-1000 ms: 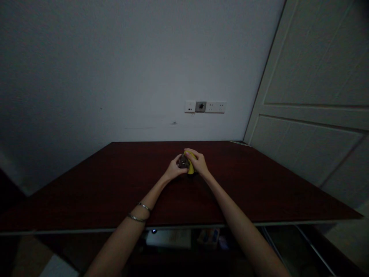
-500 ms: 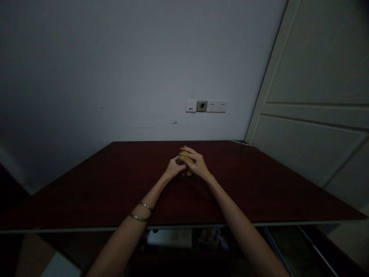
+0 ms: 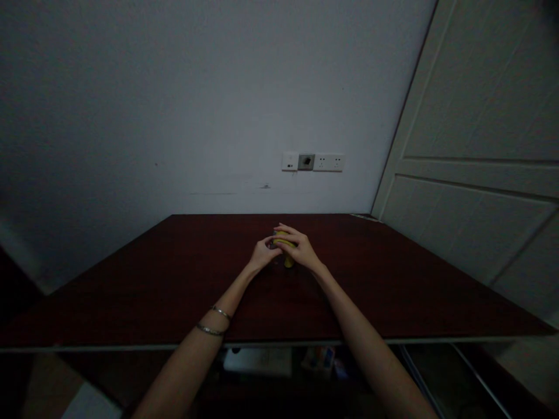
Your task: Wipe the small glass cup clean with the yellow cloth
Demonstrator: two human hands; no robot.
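A small yellow object (image 3: 289, 262) is between my hands above the middle of the dark red table (image 3: 196, 273); it is too small and too covered by fingers for its kind to show. My right hand (image 3: 302, 250) curls over it from the right, and a yellow end sticks out below the palm. From the left, my left hand (image 3: 261, 254) pinches at its left side, where a greyish part shows at the fingertips. The fingers of both hands meet there. Two bracelets (image 3: 211, 330) circle my left forearm.
Behind the table rises a pale wall with a row of sockets (image 3: 313, 162). A panelled door (image 3: 471, 151) stands at the right. Below the table's front edge are a white flat item (image 3: 257, 361) and some dim colourful packets (image 3: 321, 358).
Both hands stay almost in place around the yellow object. Its lower end stands slightly more upright, and the view has shifted a touch.
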